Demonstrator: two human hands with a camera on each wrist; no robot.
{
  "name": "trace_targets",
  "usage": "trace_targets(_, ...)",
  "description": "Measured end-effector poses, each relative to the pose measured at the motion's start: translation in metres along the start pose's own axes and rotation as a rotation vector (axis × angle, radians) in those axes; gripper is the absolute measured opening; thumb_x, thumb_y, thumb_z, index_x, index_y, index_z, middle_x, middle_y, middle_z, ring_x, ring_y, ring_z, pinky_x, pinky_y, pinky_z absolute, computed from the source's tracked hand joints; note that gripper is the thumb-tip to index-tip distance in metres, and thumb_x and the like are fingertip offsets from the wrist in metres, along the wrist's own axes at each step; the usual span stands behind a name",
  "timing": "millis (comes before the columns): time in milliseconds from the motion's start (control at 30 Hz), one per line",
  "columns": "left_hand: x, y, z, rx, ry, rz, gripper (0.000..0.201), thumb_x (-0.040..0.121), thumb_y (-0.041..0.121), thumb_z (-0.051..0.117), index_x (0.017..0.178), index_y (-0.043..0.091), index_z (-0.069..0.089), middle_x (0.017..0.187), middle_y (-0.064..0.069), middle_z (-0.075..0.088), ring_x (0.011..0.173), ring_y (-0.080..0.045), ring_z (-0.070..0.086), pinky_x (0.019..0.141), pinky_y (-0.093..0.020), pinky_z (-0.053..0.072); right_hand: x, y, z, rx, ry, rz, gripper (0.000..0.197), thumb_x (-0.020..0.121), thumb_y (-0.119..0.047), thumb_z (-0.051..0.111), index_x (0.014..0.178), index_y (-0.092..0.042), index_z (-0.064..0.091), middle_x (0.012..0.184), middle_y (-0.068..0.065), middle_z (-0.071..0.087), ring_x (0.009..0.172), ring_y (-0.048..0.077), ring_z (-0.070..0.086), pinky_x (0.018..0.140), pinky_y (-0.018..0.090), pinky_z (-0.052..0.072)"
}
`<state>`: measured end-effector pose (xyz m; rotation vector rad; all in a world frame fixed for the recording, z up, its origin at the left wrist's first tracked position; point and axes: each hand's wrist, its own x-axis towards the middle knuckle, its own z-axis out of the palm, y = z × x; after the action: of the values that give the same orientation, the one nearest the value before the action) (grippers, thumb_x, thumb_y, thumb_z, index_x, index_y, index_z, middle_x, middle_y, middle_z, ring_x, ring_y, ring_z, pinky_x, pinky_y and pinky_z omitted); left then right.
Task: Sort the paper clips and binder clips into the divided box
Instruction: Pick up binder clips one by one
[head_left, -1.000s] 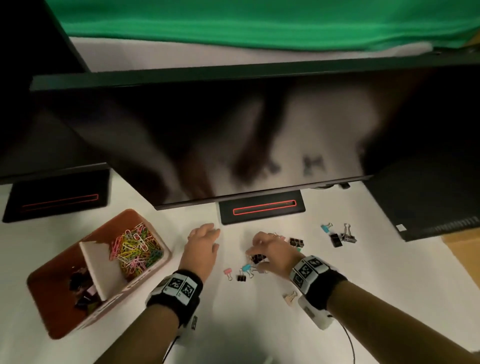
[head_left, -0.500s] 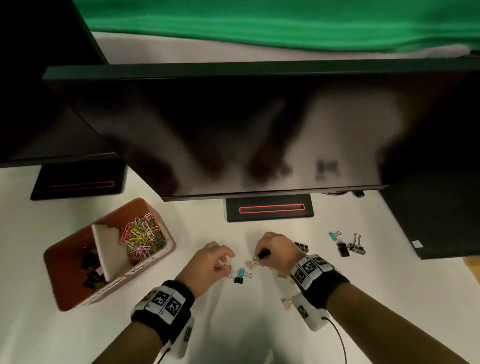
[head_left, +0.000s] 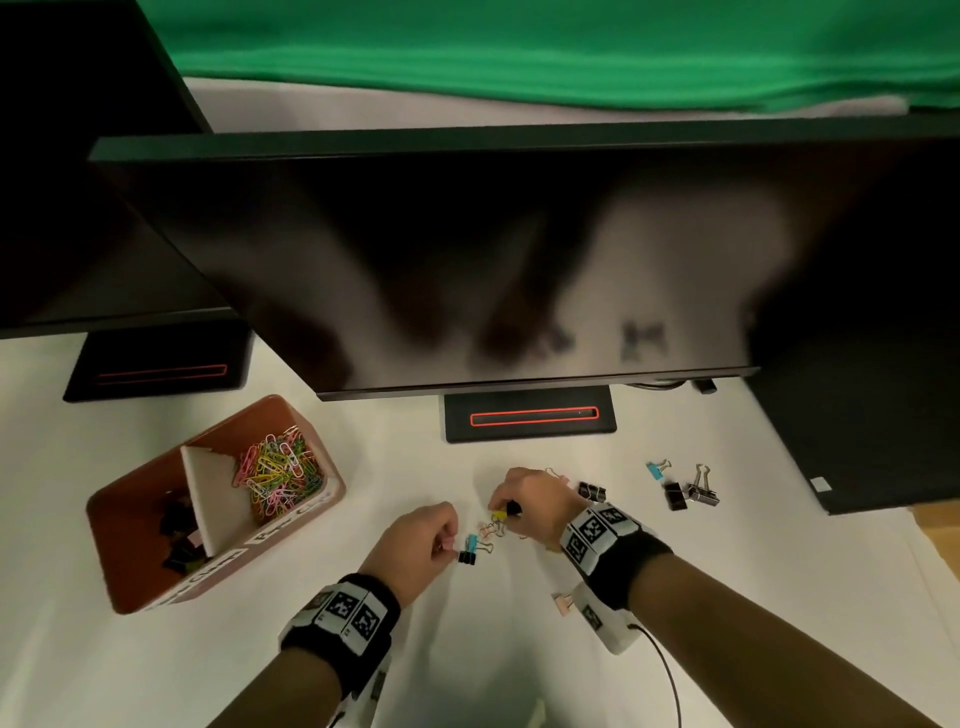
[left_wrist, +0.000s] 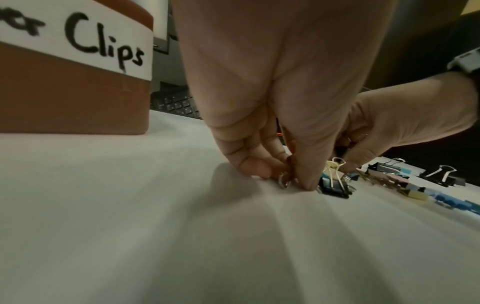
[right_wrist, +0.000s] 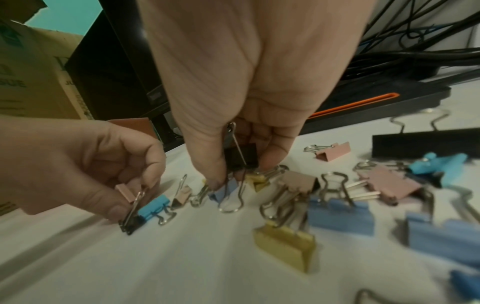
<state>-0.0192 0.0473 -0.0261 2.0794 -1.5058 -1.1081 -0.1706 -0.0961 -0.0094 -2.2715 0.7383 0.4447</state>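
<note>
The fingers (right_wrist: 145, 164) of the left hand (head_left: 415, 540) are curled together and pinch a small pink binder clip (right_wrist: 127, 192), and their tips also touch a small black binder clip (right_wrist: 130, 223) that lies on the white table (head_left: 493, 649). A light blue binder clip (head_left: 471, 544) lies just beside this black one, at its 3 o'clock in the right wrist view. The right hand (head_left: 535, 501) is at 1 o'clock from the left hand, near to it but not touching. Its thumb and fingers are closed around a black binder clip (right_wrist: 240, 156), which hangs just above a yellow clip (right_wrist: 257, 180) and a blue clip (right_wrist: 224, 190) on the table.

Around the right hand many more binder clips lie loose: pink, blue, yellow and black ones. One pink clip (head_left: 563, 604) lies beside the right wrist at 5 o'clock from the hand. Further away, at 3 o'clock from the right hand, there is a group of black clips (head_left: 691, 493) and one light blue clip.

The divided box (head_left: 119, 571) stands well apart from the hands, at 9 o'clock. Its far compartment holds coloured paper clips (head_left: 275, 475), and its near compartment holds dark binder clips (head_left: 176, 535). Behind all this stand black monitors (head_left: 467, 249).
</note>
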Motion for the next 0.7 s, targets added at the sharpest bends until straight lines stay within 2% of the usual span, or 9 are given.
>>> trace_targets(67, -0.003, -0.003, -0.003, -0.049, -0.015, -0.004, 0.021, 0.078, 0.009, 0.063, 0.083, 0.024, 0.051, 0.071, 0.010, 0.052, 0.060, -0.003, 0.047, 0.060, -0.010, 0.039, 0.000, 0.000, 0.000, -0.004, 0.002, 0.008, 0.027, 0.087, -0.013, 0.059, 0.113, -0.014, 0.063, 0.114, 0.006, 0.057, 0.103, 0.022, 0.056, 0.086, 0.025, 0.043)
trace_targets(133, -0.006, -0.004, -0.006, -0.085, -0.013, 0.020, 0.022, 0.079, 0.010, 0.064, 0.088, 0.028, 0.055, 0.073, 0.007, 0.054, 0.065, -0.003, 0.049, 0.061, -0.009, 0.040, 0.000, 0.002, -0.001, 0.014, 0.022, 0.010, 0.022, 0.085, -0.014, 0.062, 0.107, -0.014, 0.063, 0.111, 0.005, 0.059, 0.100, 0.021, 0.057, 0.083, 0.024, 0.044)
trace_targets(333, -0.011, 0.009, 0.000, -0.160, -0.013, 0.048, 0.032, 0.079, 0.013, 0.067, 0.106, 0.028, 0.062, 0.074, 0.008, 0.053, 0.063, -0.006, 0.049, 0.064, -0.012, 0.043, -0.008, 0.007, -0.006, 0.086, 0.104, -0.007, 0.013, 0.084, -0.013, 0.059, 0.096, -0.016, 0.064, 0.101, 0.000, 0.068, 0.091, 0.018, 0.061, 0.080, 0.027, 0.051)
trace_targets(433, -0.005, 0.012, 0.010, -0.073, 0.020, 0.061, 0.023, 0.080, 0.015, 0.065, 0.101, 0.025, 0.066, 0.077, 0.013, 0.047, 0.063, -0.004, 0.047, 0.069, -0.017, 0.043, -0.013, 0.005, -0.006, 0.094, 0.114, -0.066, 0.015, 0.084, -0.013, 0.059, 0.096, -0.019, 0.066, 0.100, -0.001, 0.069, 0.091, 0.016, 0.062, 0.083, 0.028, 0.051)
trace_targets(500, -0.002, 0.011, 0.014, -0.036, 0.046, 0.046, 0.015, 0.080, 0.015, 0.063, 0.093, 0.023, 0.067, 0.078, 0.013, 0.045, 0.065, -0.003, 0.047, 0.070, -0.019, 0.043, -0.015, 0.000, -0.002, 0.057, 0.069, -0.129, 0.016, 0.085, -0.012, 0.057, 0.095, -0.017, 0.067, 0.101, 0.001, 0.067, 0.092, 0.016, 0.061, 0.085, 0.028, 0.049)
trace_targets(600, -0.002, 0.008, 0.016, -0.016, 0.071, 0.023, 0.013, 0.080, 0.014, 0.062, 0.088, 0.024, 0.065, 0.080, 0.013, 0.044, 0.065, -0.003, 0.047, 0.066, -0.012, 0.038, -0.015, -0.010, 0.008, 0.060, 0.046, -0.147, 0.019, 0.084, -0.011, 0.059, 0.103, -0.016, 0.063, 0.107, 0.006, 0.058, 0.094, 0.022, 0.059, 0.086, 0.034, 0.049)
trace_targets(700, -0.002, 0.005, 0.015, -0.051, 0.088, 0.021, 0.013, 0.079, 0.011, 0.064, 0.087, 0.020, 0.066, 0.081, 0.016, 0.042, 0.065, 0.000, 0.047, 0.066, -0.007, 0.036, -0.009, -0.016, 0.017, 0.063, 0.000, -0.084, 0.035, 0.081, -0.009, 0.065, 0.114, -0.019, 0.057, 0.117, 0.006, 0.047, 0.095, 0.026, 0.058, 0.087, 0.038, 0.050)
